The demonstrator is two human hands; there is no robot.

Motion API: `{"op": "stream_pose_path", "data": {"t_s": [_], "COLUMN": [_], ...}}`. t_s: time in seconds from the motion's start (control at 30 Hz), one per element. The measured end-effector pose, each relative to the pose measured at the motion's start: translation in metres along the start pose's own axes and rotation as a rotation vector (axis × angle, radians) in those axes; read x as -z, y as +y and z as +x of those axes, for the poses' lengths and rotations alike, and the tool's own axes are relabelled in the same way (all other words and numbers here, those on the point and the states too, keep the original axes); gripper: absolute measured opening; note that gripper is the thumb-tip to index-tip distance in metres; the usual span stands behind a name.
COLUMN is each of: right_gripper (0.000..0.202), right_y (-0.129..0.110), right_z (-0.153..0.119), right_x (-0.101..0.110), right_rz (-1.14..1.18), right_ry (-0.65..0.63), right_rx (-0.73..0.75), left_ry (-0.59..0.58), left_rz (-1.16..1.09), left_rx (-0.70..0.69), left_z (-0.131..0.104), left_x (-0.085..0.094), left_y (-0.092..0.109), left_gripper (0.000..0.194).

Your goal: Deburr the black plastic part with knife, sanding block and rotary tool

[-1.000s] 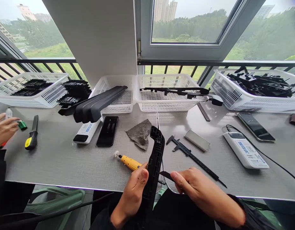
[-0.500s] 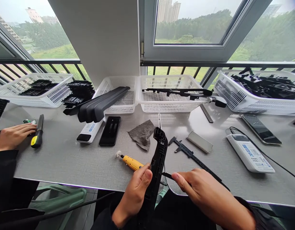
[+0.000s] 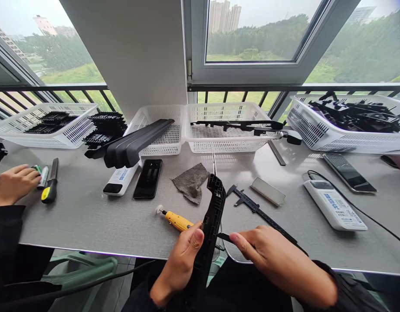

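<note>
Bench (image 3: 105, 225) with a grey, softly shining top, seen from the head camera, the person's two hands at work over its near edge. The left hand (image 3: 180, 262) is closed around a long black plastic part (image 3: 213, 208), thumb lying along its left side; the part rises at a slant, its hooked, ribbed end uppermost and its lower end down by the dark clothing. The right hand (image 3: 268, 253) is curled, pinching a thin dark blade (image 3: 224, 237) between thumb and fingers, the tip at the part's right edge. Just left of the part, a yellow rotary tool (image 3: 177, 221) lies partly hidden by the left hand, with a crumpled grey-brown cloth (image 3: 191, 184) beyond. On the right, a dark caliper (image 3: 261, 212) lies slantwise, near a silvery block (image 3: 268, 191). Four white mesh baskets (image 3: 219, 146) line the far side, black pieces (image 3: 352, 117) heaped in the rightmost. At far left, a co-worker's hand (image 3: 16, 184) rests palm down, its fingertips by a small green-and-white tube (image 3: 44, 177); whether they touch, I cannot tell. Beside that tube lies a tool with a yellow-and-black handle (image 3: 49, 192)
</note>
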State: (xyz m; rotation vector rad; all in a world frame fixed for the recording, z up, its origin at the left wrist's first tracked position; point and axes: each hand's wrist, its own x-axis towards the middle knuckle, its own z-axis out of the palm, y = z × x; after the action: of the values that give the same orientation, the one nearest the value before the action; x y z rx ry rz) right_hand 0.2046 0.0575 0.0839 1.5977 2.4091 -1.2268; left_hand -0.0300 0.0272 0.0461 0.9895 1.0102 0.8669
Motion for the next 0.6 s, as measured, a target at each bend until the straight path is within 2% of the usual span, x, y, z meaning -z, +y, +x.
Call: {"op": "stream_pose_path", "data": {"t_s": [0.27,0.6], "right_gripper": [0.072,0.078], "right_y": [0.001,0.005], "right_z": [0.009,0.012], "right_x": [0.009,0.013], "right_rz": [0.205,0.317], "right_ry": [-0.093,-0.203], "right_rx": [0.060,0.047], "left_ry": [0.035,0.024], "left_rz": [0.010,0.005], "left_rx": [-0.003,0.025], "left_z": [-0.003,-0.002], "left_x": [0.001,0.001], "left_y": [-0.004,-0.002], "left_gripper": [0.065,0.070]}}
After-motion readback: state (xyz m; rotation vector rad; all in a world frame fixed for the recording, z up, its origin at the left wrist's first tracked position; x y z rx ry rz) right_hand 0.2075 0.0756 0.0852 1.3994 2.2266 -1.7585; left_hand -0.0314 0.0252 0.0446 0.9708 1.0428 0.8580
